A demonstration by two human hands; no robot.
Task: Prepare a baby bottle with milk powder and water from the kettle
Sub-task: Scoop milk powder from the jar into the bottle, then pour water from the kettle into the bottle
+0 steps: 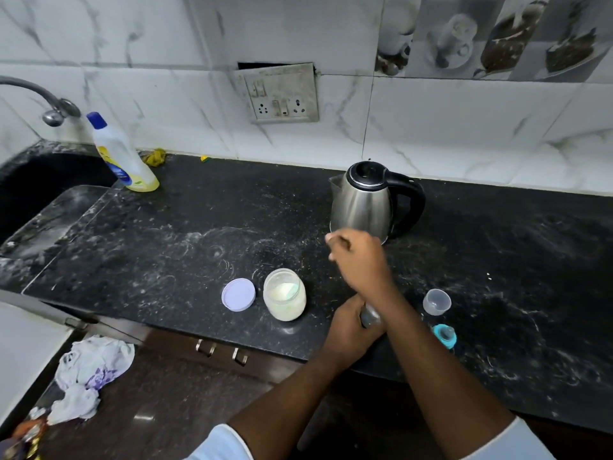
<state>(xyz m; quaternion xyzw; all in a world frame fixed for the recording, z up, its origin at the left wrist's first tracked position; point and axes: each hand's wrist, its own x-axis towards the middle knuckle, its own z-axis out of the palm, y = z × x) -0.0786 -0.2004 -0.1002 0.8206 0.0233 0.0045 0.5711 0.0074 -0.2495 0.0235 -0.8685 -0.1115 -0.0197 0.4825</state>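
My left hand point(348, 330) is closed around the baby bottle point(370, 317) near the counter's front edge; only a grey sliver of the bottle shows. My right hand point(360, 262) hovers just above it, fingers pinched on a small pale utensil point(329, 240) that is blurred. An open glass jar of milk powder point(284, 295) stands to the left, its lilac lid point(238, 294) lying beside it. The steel kettle point(363, 202) with a black handle stands behind my hands, lid shut. To the right lie the bottle's clear cap point(437, 302) and teal teat ring point(445, 337).
The black stone counter point(185, 234) ends at a sink point(36, 190) on the left, under a tap point(53, 111). A yellow dish-soap bottle point(124, 154) stands by the sink. A socket panel point(282, 94) is on the tiled wall. Crumpled cloth point(93, 366) lies low at the left.
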